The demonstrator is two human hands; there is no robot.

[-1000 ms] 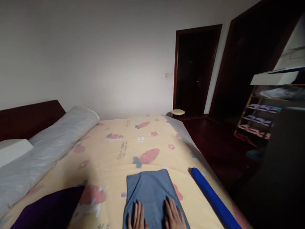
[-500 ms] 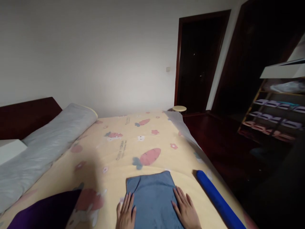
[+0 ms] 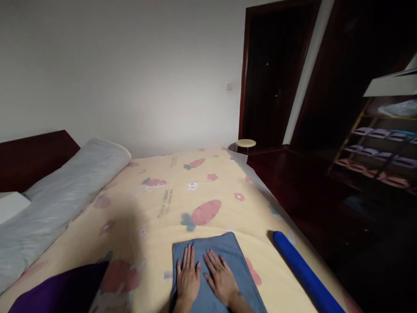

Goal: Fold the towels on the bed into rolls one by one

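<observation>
A blue-grey cloth [image 3: 224,248] lies flat on the bed in front of me, its near part running out of the bottom of the view. My left hand [image 3: 188,274] rests palm down on the cloth's left side, fingers stretched forward. Beside it, my right hand [image 3: 221,276] also lies flat on the cloth, its fingers slightly spread. Neither hand grips anything. A small whitish tag [image 3: 168,275] shows at the cloth's left edge.
The yellow bedspread [image 3: 202,184] has carrot and rabbit prints. A bright blue roll [image 3: 302,271] lies to the right, dark purple fabric [image 3: 65,289] at lower left. Beyond are a grey pillow [image 3: 74,182], a stool [image 3: 246,143] and a shoe rack [image 3: 361,121].
Both hands have moved inward and forward, from the cloth's side edges onto its surface. The cloth's far edge looks smoother, and a crease at its far left corner is gone.
</observation>
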